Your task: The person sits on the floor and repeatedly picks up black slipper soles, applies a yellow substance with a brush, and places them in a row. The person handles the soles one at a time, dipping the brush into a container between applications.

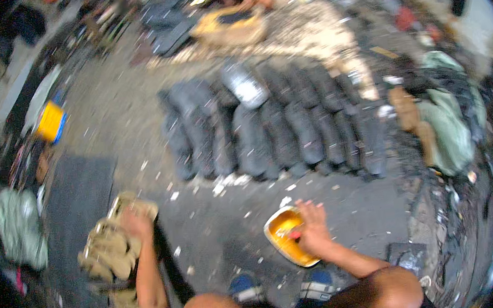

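My left hand (137, 222) reaches down onto a heap of tan, sole-shaped pieces (108, 245) at the lower left. Motion smears its fingers, so whether one piece is gripped does not show. At centre right, my right hand (314, 226) is over the right side of a white-rimmed tray (289, 259) with a yellow-orange inside. A small red-ended tool (294, 235) sticks out from the thumb side of this hand, its end over the tray. The hand appears closed around the tool, whose kind is blurred.
Rows of dark, sole-shaped pieces (283, 135) lie ahead, topped by a clear plastic item (245, 86). A dark mat (78, 194) is at left, near a yellow-and-blue container (51, 122). Green sacks (447, 131) stand right. Another person's hands (250, 2) work over a yellowish block (228, 28).
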